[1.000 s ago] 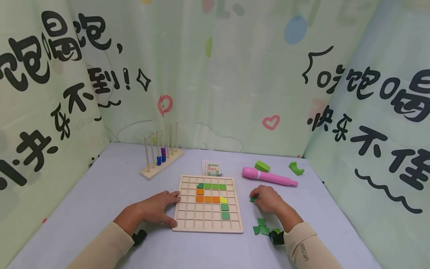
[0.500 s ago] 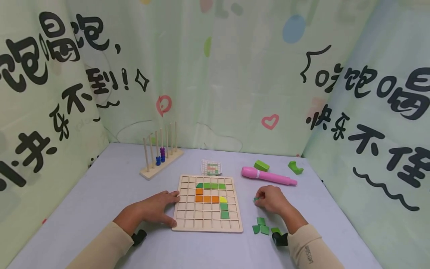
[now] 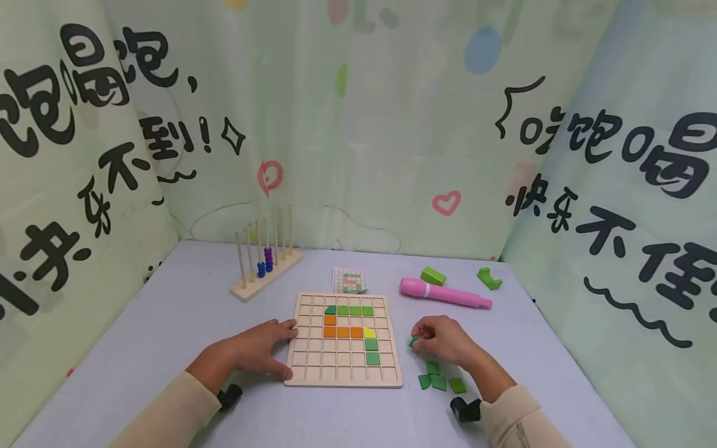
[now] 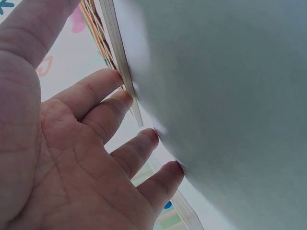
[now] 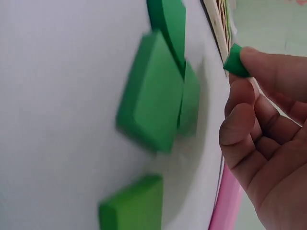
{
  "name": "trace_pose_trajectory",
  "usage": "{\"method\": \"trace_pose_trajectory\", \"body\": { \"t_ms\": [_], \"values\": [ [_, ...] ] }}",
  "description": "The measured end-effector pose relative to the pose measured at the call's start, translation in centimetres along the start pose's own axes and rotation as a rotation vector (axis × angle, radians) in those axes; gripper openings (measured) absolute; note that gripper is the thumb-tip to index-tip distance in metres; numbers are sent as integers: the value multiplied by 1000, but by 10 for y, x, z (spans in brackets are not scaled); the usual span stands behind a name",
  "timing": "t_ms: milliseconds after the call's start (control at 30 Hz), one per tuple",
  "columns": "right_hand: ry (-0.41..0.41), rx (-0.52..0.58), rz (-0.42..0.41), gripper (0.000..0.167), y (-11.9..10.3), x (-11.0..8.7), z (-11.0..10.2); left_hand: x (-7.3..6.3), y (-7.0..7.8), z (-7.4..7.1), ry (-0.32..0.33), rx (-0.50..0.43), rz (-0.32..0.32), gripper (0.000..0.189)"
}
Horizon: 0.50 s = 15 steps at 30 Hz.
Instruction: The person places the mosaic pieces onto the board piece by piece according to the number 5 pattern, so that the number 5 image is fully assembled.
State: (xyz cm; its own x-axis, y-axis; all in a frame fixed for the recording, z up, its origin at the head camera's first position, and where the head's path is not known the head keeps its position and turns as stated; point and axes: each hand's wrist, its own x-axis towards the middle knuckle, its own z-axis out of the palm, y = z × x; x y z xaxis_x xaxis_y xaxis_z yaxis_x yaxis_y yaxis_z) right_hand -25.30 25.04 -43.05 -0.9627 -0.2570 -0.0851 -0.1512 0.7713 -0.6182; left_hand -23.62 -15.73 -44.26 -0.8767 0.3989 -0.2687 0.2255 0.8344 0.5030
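A wooden grid board (image 3: 313, 373) lies on the table, its cells partly filled with orange, yellow and green tiles. My left hand (image 3: 246, 345) rests at the board's left edge, fingers spread; in the left wrist view its fingertips (image 4: 125, 98) touch the board's side. Just right of the board, my right hand (image 3: 445, 339) pinches a small green tile (image 5: 235, 61) between thumb and finger, lifted off the table. Below that hand lie several loose green tiles (image 3: 439, 382), with a lighter green tile (image 3: 457, 386) apart from them.
Behind the board lies a small pattern card (image 3: 350, 280). A peg stand (image 3: 267, 277) with blue and purple beads is at back left. A pink stick-like toy (image 3: 445, 293), a green block (image 3: 434, 275) and a curved green block (image 3: 490, 279) lie at back right.
My right hand first drew slightly right with the green tile, then moved left and nearer the board, raising it. The left hand stays at the board's edge.
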Motion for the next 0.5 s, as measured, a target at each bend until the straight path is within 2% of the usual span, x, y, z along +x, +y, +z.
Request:
{"method": "trace_pose_trajectory", "body": {
  "t_ms": [300,500],
  "values": [
    [-143,109,-102,12,-29,-10,22,0,-2,1,2,4,12,91],
    [-197,191,-94,12,-43,-15,36,-1,-3,1,3,5,15,91]
  ]
}}
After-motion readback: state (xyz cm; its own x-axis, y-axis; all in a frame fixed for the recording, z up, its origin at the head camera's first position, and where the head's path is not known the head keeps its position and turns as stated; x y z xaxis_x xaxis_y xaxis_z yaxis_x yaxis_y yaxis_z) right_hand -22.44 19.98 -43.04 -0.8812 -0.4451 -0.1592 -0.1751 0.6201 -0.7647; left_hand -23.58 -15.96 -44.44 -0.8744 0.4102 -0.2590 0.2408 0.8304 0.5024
